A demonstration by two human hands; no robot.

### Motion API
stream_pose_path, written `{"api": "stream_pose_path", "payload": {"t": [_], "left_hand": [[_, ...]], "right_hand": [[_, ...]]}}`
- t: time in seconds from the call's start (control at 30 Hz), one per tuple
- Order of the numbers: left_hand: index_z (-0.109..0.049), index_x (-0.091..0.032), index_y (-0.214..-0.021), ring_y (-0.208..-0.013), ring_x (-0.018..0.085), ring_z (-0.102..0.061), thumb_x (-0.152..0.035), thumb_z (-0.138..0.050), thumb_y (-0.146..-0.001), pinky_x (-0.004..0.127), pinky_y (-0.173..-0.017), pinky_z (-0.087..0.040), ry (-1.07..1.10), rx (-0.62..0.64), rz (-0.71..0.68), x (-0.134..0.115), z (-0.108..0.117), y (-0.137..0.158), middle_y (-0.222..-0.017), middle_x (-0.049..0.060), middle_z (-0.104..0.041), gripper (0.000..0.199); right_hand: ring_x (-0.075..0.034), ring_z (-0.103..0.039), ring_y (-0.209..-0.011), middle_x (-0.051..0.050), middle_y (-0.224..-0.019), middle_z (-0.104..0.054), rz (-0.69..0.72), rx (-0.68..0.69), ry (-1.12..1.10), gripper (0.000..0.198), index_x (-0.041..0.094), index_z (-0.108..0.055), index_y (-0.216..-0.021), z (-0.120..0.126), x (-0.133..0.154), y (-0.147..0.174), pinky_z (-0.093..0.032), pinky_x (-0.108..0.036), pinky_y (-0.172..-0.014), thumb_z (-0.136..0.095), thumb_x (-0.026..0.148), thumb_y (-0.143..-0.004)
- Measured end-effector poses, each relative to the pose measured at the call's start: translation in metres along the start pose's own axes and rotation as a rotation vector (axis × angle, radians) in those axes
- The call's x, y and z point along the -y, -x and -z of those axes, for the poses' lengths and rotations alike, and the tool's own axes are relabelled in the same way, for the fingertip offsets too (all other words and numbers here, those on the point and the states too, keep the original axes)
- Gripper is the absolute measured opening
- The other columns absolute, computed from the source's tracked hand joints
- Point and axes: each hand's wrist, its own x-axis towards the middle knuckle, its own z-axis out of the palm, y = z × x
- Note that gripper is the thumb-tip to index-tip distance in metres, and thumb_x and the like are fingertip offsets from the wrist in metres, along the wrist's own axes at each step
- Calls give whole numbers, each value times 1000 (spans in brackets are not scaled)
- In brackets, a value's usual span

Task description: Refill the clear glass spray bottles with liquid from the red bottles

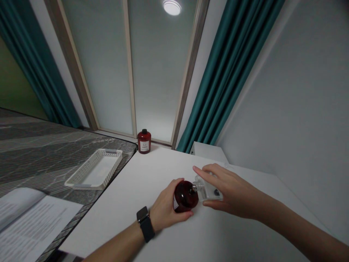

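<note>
My left hand is wrapped around a dark red-brown bottle with a pale label at its side. No cap shows on this bottle, and its top faces up toward me. My right hand grips a clear, square-sided bottle, tipped on its side with its neck pointing left. That neck is at the mouth of the red-brown bottle; whether the two touch I cannot tell. My fingers hide part of the clear bottle. A black watch sits on my left wrist.
A second red-brown bottle with a dark cap stands at the white table's far corner. To the left, a white perforated basket and an open book lie on a dark patterned surface. A white box-like piece stands behind the table.
</note>
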Motion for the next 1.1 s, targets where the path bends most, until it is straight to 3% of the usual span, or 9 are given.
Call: {"api": "stream_pose_path", "payload": {"t": [1.1], "left_hand": [[-33, -19, -140, -126, 34, -53, -31, -79, -68, 52, -110, -41, 3, -4, 7, 0, 0, 0, -139, 16, -51, 86]], "right_hand": [[-30, -60, -111, -16, -126, -62, 23, -26, 27, 85, 21, -36, -149, -2, -1, 0, -55, -46, -89, -78, 24, -75]]}}
